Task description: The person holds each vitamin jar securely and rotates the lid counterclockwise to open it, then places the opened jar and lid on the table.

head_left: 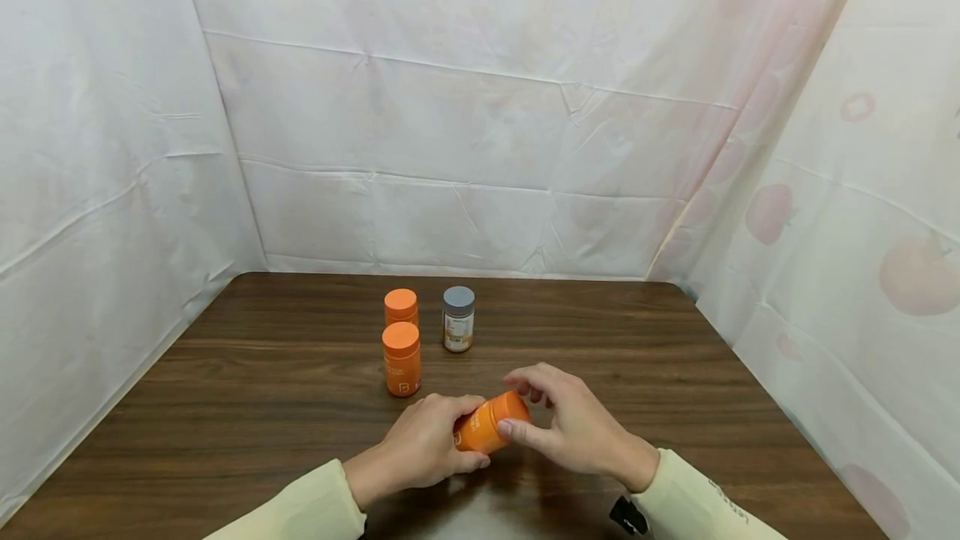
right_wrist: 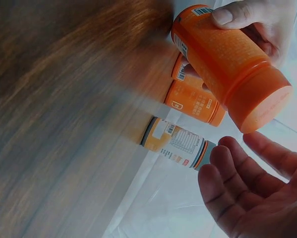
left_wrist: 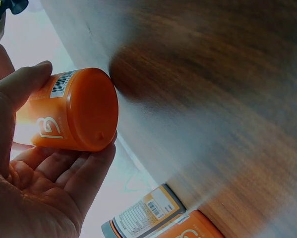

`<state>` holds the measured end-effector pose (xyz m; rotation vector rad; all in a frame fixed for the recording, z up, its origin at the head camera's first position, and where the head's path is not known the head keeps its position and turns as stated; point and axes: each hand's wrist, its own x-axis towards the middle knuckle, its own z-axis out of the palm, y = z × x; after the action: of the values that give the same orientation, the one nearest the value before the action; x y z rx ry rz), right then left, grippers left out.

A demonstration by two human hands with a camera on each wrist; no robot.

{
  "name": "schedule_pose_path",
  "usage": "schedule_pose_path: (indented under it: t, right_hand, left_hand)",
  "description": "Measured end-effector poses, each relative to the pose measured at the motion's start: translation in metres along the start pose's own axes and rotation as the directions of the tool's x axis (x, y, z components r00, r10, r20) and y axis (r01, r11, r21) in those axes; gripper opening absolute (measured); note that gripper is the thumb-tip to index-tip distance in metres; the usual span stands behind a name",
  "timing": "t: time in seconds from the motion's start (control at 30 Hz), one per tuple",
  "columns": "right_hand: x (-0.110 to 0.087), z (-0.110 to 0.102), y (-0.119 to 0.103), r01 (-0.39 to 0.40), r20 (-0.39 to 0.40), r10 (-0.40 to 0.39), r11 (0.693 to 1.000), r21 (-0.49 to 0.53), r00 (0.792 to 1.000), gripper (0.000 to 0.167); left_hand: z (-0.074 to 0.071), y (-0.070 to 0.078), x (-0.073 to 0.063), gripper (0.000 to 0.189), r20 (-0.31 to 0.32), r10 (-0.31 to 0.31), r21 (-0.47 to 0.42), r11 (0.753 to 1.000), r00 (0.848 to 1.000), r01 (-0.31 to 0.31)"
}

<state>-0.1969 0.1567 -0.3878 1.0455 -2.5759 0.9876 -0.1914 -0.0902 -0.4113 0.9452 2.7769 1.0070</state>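
Note:
An orange bottle (head_left: 482, 427) with a matching orange screw cap (right_wrist: 261, 99) is tilted above the table, its cap end toward the right. My left hand (head_left: 426, 442) grips its body, thumb on one side and fingers on the other; its base (left_wrist: 94, 110) shows in the left wrist view. My right hand (head_left: 573, 423) is at the cap end with fingers spread and loosely bent. In the right wrist view, its fingertips (right_wrist: 226, 156) lie beside the cap; whether one touches it I cannot tell.
Two more orange bottles stand upright, the nearer bottle (head_left: 402, 365) partly hiding the farther bottle (head_left: 401, 304). Right of them stands a grey-capped jar (head_left: 458, 322) with a printed label. The brown wooden table (head_left: 285, 373) meets white sheeting (head_left: 465, 132) at the back and sides.

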Motion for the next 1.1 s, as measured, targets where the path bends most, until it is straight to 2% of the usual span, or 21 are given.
schedule_pose_path:
  t: [0.17,0.3,0.7,1.1]
  right_hand:
    - [0.0004,-0.0005,-0.0012,-0.054,0.022,0.053,0.999,0.005,0.998,0.044]
    - [0.0016,-0.0009,-0.0017,-0.059,0.037,0.059,0.998,0.006,0.998,0.044]
    - [0.0043,-0.0023,-0.0019,-0.035,0.058,0.035,0.999,0.008,0.998,0.040]
    - [0.0012,-0.0018,0.0014,0.034,0.048,-0.035,0.999,0.021,0.998,0.035]
  left_hand:
    - [0.0001,0.0002,-0.0004,0.045,0.000,-0.007,-0.005,1.000,1.000,0.007]
    - [-0.0007,0.0006,0.0005,0.045,0.000,-0.008,-0.004,1.000,1.000,0.008]
    - [-0.0023,0.0015,0.0031,0.042,0.005,-0.010,0.001,1.000,1.000,0.010]
    - [-0.0033,0.0061,0.0015,0.042,0.008,0.005,0.002,1.000,1.000,-0.005]
